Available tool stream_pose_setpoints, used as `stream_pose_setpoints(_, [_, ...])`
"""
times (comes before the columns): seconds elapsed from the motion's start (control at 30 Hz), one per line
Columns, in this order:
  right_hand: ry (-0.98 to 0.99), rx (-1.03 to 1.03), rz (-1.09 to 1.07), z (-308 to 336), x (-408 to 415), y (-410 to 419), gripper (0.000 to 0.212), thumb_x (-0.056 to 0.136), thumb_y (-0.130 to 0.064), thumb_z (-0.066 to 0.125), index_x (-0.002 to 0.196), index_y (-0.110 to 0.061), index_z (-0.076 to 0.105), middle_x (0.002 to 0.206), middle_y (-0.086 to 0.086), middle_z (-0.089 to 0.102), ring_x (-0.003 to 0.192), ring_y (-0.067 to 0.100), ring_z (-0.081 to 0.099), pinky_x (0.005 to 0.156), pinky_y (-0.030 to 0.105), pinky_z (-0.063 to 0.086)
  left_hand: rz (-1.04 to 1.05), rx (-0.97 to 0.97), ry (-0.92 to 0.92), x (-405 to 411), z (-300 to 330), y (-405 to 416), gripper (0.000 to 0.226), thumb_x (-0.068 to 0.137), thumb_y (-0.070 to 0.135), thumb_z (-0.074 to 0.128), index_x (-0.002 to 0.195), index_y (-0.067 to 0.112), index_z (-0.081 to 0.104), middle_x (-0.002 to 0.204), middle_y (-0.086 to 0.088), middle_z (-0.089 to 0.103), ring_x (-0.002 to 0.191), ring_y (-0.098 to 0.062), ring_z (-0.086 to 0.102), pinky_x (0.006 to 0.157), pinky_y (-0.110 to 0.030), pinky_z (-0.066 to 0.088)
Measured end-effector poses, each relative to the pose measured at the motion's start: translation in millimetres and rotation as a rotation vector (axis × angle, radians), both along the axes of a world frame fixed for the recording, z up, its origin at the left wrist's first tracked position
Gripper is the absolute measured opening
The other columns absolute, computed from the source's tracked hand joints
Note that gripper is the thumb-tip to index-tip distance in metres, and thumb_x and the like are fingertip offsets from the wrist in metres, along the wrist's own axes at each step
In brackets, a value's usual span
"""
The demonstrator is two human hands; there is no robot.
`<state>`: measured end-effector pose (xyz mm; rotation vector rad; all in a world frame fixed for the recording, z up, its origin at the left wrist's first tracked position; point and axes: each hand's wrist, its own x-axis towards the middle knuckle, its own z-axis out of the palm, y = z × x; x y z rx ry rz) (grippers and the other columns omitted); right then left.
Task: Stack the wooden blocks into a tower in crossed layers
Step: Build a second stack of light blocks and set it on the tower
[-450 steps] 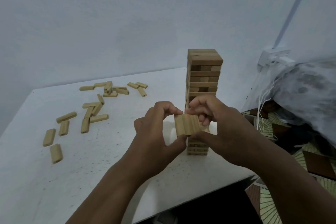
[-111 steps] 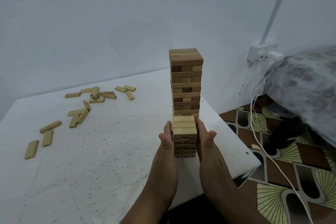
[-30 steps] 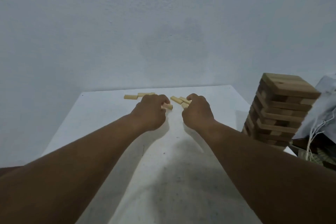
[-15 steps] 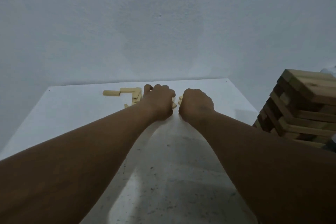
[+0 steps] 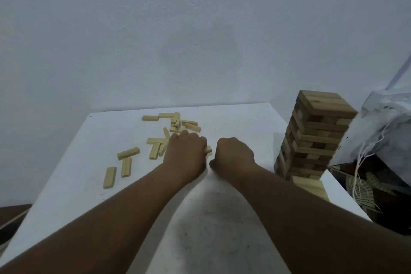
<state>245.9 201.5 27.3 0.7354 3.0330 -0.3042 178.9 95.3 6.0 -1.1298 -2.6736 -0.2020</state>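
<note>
A tall wooden block tower (image 5: 315, 138) stands at the table's right edge, built in crossed layers. A shorter stack (image 5: 311, 186) sits in front of it, partly hidden by my right forearm. Several loose wooden blocks (image 5: 155, 147) lie scattered on the far left half of the white table (image 5: 77, 184). My left hand (image 5: 185, 153) is curled, knuckles up, gripping a block (image 5: 208, 149) whose end pokes out on its right. My right hand (image 5: 233, 154) is a fist beside it; what its fingers enclose is hidden.
A blue-white wall rises right behind the table. A pale translucent bag (image 5: 384, 131) with white cords hangs over the right edge, close to the tower. Patterned floor (image 5: 364, 187) shows below it. A dark wooden surface (image 5: 11, 216) is at lower left.
Both fists have drawn back from the far block pile toward me. The head has tilted, bringing the whole tower and more loose blocks into view.
</note>
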Motion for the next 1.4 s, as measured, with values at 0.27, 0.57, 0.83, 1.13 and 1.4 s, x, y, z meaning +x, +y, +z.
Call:
stream_pose_setpoints(0.27, [0.35, 0.081, 0.141, -30, 93, -64, 0.053, 0.069, -0.038, 0.071, 0.054, -0.024, 0.022, 0.055, -0.007, 0.029, 0.046, 0.015, 0.031, 0.044, 0.022, 0.015, 0.278, 0.33, -0.368, 98, 5, -71, 0.007, 0.082, 0.039, 0.061, 0.085, 0.033, 0.063, 0.074, 0.016, 0.062, 0.077, -0.007, 0.061, 0.086, -0.038, 0.05])
stream_pose_setpoints(0.57, [0.371, -0.14, 0.115, -43, 162, -60, 0.026, 0.079, -0.053, 0.061, 0.083, -0.027, 0.063, 0.079, -0.01, 0.052, 0.074, 0.008, 0.05, 0.067, 0.022, 0.039, 0.308, 0.482, -0.317, 164, -10, -99, 0.01, 0.085, 0.047, 0.06, 0.082, 0.038, 0.063, 0.063, 0.015, 0.059, 0.071, -0.004, 0.057, 0.084, -0.038, 0.046])
stream_pose_setpoints(0.83, [0.347, -0.206, 0.2, -52, 168, -47, 0.021, 0.09, -0.049, 0.055, 0.081, -0.03, 0.059, 0.08, -0.013, 0.051, 0.081, 0.006, 0.05, 0.079, 0.027, 0.045, 0.247, 0.412, -0.307, 167, -28, -99, 0.021, 0.089, 0.054, 0.053, 0.089, 0.042, 0.07, 0.071, 0.02, 0.063, 0.082, 0.0, 0.055, 0.079, -0.03, 0.024])
stream_pose_setpoints(1.13, [0.285, -0.344, 0.291, -48, 165, -31, 0.03, 0.069, -0.052, 0.078, 0.09, -0.033, 0.07, 0.09, -0.018, 0.059, 0.089, 0.002, 0.051, 0.082, 0.027, 0.047, 0.077, 0.318, -0.431, 154, -31, -114, 0.031, 0.079, 0.05, 0.066, 0.11, 0.045, 0.066, 0.099, 0.03, 0.059, 0.107, 0.005, 0.041, 0.088, -0.027, 0.019])
stream_pose_setpoints(1.4, [0.309, -0.445, 0.308, -52, 157, -26, 0.019, 0.067, -0.036, 0.085, 0.073, -0.037, 0.067, 0.123, -0.027, 0.056, 0.116, -0.005, 0.042, 0.097, 0.019, 0.036, -0.003, 0.325, -0.431, 146, -38, -115, 0.037, 0.071, 0.062, 0.071, 0.103, 0.043, 0.069, 0.118, 0.041, 0.052, 0.12, 0.01, 0.033, 0.09, -0.027, 0.017])
